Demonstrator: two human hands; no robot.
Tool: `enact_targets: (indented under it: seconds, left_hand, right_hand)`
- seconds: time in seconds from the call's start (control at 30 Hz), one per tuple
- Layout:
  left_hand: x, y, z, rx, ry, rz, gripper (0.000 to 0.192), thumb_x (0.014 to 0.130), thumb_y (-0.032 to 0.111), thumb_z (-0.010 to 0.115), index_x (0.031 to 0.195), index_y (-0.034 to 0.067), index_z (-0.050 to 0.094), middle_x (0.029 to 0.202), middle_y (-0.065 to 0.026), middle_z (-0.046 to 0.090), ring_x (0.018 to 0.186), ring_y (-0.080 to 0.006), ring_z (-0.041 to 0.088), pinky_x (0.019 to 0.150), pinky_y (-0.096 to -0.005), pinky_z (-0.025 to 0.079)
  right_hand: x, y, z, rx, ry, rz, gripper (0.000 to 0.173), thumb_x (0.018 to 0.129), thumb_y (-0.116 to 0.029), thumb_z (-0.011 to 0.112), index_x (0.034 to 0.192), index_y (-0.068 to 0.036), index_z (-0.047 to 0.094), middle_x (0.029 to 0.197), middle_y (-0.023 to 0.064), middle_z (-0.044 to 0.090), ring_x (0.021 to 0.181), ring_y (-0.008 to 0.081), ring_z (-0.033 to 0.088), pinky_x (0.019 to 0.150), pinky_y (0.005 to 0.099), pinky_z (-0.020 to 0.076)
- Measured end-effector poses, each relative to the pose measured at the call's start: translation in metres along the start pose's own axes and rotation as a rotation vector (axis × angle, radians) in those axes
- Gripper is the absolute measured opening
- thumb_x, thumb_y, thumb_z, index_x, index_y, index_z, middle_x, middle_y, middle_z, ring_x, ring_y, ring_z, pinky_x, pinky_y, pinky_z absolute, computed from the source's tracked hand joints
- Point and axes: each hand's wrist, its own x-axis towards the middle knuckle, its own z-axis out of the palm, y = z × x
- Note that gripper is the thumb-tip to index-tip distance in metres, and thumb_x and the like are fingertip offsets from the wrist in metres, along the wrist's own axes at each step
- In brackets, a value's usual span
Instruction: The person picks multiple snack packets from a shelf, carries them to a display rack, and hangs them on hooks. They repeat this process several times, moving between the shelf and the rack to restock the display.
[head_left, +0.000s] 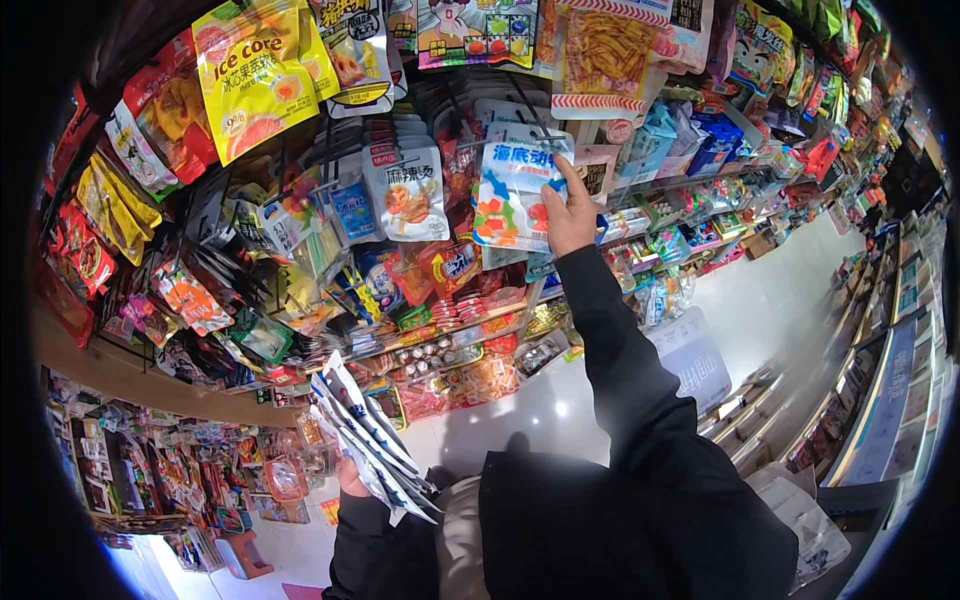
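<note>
My right hand (573, 214) reaches out to a white and blue candy pouch (517, 196) that hangs from a metal display hook (551, 138). The thumb lies on the pouch's front and the fingers are at its right edge. More pouches of the same look hang behind it. Low at the left, my left hand (352, 480) grips a stack of several white and blue pouches (371, 442), seen mostly edge-on. Most of that hand is hidden behind the stack.
Hooks beside the pouch carry a white snack packet (406, 192) and a yellow candy bag (259, 79). Lower shelves (450, 334) hold small packets. A pink stool (244, 555) stands on the floor at lower left. Shelving (862, 420) lines the right side of the aisle.
</note>
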Motion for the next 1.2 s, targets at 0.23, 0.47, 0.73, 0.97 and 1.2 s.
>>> enact_targets:
  seconds: [0.23, 0.47, 0.73, 0.97, 1.2]
  left_hand:
    - [-0.002, -0.001, 0.013, 0.069, 0.108, 0.024, 0.073, 0.074, 0.033, 0.07, 0.132, 0.003, 0.037, 0.12, -0.0122, 0.054, 0.102, -0.0256, 0.058, 0.085, -0.0368, 0.05]
    - [-0.006, 0.0, 0.001, -0.002, 0.06, -0.002, 0.071, 0.074, 0.03, 0.07, 0.132, 0.002, 0.038, 0.117, -0.0132, 0.056, 0.099, -0.0268, 0.06, 0.083, -0.0388, 0.052]
    - [-0.022, -0.009, 0.006, 0.175, 0.175, 0.024, 0.073, 0.07, 0.029, 0.068, 0.13, -0.001, 0.038, 0.118, -0.0153, 0.055, 0.103, -0.0295, 0.058, 0.089, -0.0409, 0.049]
    - [-0.072, -0.006, 0.024, 0.139, 0.339, 0.042, 0.061, 0.069, 0.01, 0.064, 0.124, -0.004, 0.042, 0.112, -0.0155, 0.059, 0.099, -0.0271, 0.061, 0.086, -0.0363, 0.049]
    - [-0.156, 0.003, 0.015, 0.064, 0.366, -0.035, 0.064, 0.07, 0.007, 0.066, 0.128, -0.003, 0.04, 0.116, -0.0157, 0.058, 0.103, -0.0265, 0.059, 0.089, -0.0364, 0.047]
  right_hand:
    - [-0.006, -0.031, 0.008, -0.811, -0.033, -0.243, 0.058, 0.077, -0.012, 0.065, 0.129, 0.0, 0.041, 0.12, 0.0243, 0.047, 0.11, 0.0387, 0.047, 0.093, 0.0374, 0.0387]
    - [-0.02, -0.037, 0.048, -1.058, -0.115, -0.521, 0.058, 0.076, -0.013, 0.065, 0.126, 0.0, 0.04, 0.129, 0.0245, 0.036, 0.115, 0.0411, 0.039, 0.096, 0.0466, 0.0336]
    - [0.0, -0.021, 0.048, -1.038, -0.142, -0.393, 0.054, 0.078, -0.019, 0.063, 0.123, 0.002, 0.043, 0.127, 0.0283, 0.038, 0.118, 0.0423, 0.038, 0.1, 0.0479, 0.0314]
    - [-0.159, -0.053, 0.072, 0.052, -0.521, 0.314, 0.044, 0.086, -0.017, 0.054, 0.123, 0.006, 0.044, 0.116, 0.0151, 0.053, 0.092, 0.0214, 0.057, 0.08, 0.0316, 0.0456]
    - [-0.307, -0.125, 0.148, 0.745, -1.118, 0.653, 0.073, 0.089, -0.018, 0.052, 0.143, -0.002, 0.004, 0.122, 0.0184, 0.049, 0.101, 0.0182, 0.053, 0.09, 0.03, 0.0382]
